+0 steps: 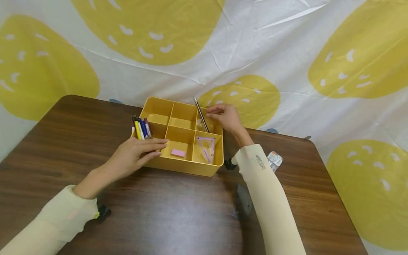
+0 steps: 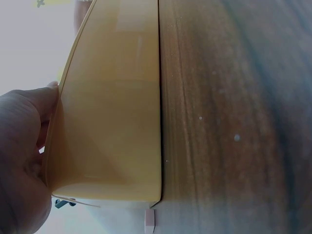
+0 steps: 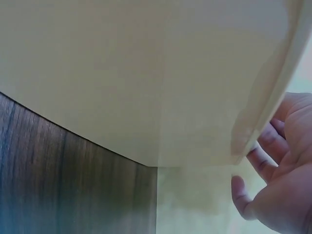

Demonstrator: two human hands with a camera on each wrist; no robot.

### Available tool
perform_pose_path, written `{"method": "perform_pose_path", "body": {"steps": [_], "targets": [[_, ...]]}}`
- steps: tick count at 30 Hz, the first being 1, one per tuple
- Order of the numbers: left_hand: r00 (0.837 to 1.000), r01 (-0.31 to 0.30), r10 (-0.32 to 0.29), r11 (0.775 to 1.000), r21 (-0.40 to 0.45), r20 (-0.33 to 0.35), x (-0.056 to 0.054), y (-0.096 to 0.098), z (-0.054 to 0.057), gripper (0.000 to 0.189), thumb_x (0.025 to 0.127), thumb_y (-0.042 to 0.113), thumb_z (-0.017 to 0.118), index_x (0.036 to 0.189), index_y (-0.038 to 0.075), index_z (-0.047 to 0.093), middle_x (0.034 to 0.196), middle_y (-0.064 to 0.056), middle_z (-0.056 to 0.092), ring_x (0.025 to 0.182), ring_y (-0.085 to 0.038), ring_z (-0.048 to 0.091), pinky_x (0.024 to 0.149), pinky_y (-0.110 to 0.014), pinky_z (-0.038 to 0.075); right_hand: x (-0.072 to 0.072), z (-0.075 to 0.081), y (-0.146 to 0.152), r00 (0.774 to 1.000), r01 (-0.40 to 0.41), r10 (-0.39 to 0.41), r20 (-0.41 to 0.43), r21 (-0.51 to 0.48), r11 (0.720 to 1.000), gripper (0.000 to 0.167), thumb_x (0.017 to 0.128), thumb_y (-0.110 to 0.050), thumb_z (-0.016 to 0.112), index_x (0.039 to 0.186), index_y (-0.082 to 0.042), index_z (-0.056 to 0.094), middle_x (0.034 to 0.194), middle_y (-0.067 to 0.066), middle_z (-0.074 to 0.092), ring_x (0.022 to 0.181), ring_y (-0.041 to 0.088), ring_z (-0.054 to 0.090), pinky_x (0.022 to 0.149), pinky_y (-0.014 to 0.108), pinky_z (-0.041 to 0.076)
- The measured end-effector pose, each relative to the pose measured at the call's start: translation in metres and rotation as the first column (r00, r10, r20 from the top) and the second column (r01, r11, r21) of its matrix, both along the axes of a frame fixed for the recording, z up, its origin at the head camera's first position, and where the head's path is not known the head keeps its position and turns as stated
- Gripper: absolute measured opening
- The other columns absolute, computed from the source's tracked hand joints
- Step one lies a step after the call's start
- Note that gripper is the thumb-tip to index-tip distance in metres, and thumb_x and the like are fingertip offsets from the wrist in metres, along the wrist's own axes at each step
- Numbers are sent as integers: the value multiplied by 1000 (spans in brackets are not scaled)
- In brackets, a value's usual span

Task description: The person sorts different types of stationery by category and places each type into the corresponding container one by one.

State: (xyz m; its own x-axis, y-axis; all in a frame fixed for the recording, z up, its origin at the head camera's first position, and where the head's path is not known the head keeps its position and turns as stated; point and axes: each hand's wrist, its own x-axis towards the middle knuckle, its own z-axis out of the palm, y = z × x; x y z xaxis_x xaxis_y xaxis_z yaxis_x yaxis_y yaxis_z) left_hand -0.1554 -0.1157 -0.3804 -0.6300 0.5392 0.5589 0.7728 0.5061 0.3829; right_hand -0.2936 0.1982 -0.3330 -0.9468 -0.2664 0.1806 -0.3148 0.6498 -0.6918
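A yellow box (image 1: 185, 170) with several compartments stands on the table. My left hand (image 1: 135, 152) rests on its front left rim, fingers straight over a front compartment, and the thumb tip meets the rim in the left wrist view. Several pens (image 1: 142, 128) stand upright just beyond that hand. Over the back right compartment is my right hand (image 1: 224, 117), fingers loosely bent and holding nothing. A dark pencil (image 1: 201, 115) leans in that compartment, left of the fingertips. In the front row lie a pink eraser (image 1: 177, 153) and a clear triangular set square (image 1: 207, 148).
A clear protractor (image 1: 243, 200) lies on the table beside the right sleeve. Farther right is a small white and orange package (image 1: 275, 159). Behind the table (image 1: 178, 219) hangs a white cloth (image 1: 121, 71) with large yellow shapes.
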Motion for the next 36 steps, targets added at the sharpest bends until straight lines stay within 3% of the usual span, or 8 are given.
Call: {"method": "perform_pose_path", "body": {"steps": [10,17,20,26,30,36], "targets": [[1000,2,-2,1000,-2,-9,-1,-1,1,36,87,10,70,122,7,66,123,-3,64,94,-17,62,75,-39,44,13,12,21,997,-38,45,63,-109,993,31,87,-28,73,108,-4,71,109,2,67,100,20,60,80,36,50],[1000,-1,1,1000,-7,-10,-1,-3,3,36,86,9,70,122,6,66,122,-5,64,91,-17,62,73,-38,44,33,19,38,998,-21,25,55,-70,997,31,86,-29,74,108,-7,72,101,2,69,95,17,60,79,37,49],[1000,1,-1,1000,-6,-11,-2,-4,2,36,86,9,70,122,6,66,123,-4,64,89,-16,62,72,-38,45,47,25,44,997,-11,16,80,-66,998,30,86,-30,74,108,-10,72,100,2,68,95,17,60,80,37,49],[1000,-3,3,1000,-7,-6,-1,-3,1,35,86,9,70,122,6,66,123,-4,64,93,-17,63,73,-39,43,90,45,50,991,-45,59,123,-115,992,27,90,-15,69,114,-2,66,109,12,66,101,27,59,85,38,48],[1000,-7,7,1000,-10,-4,-1,-4,1,35,86,9,70,121,7,67,123,-4,64,99,-19,63,73,-39,42,100,34,62,992,-75,86,95,-117,990,27,90,-14,69,115,-3,66,108,13,67,99,27,60,85,37,48],[1000,-9,9,1000,-9,1,-1,-4,2,35,87,9,69,122,7,66,123,-4,64,105,-22,62,74,-39,41,106,7,84,993,-68,77,85,-107,992,33,89,-27,71,116,-10,66,109,6,66,98,21,60,84,36,48]]}}
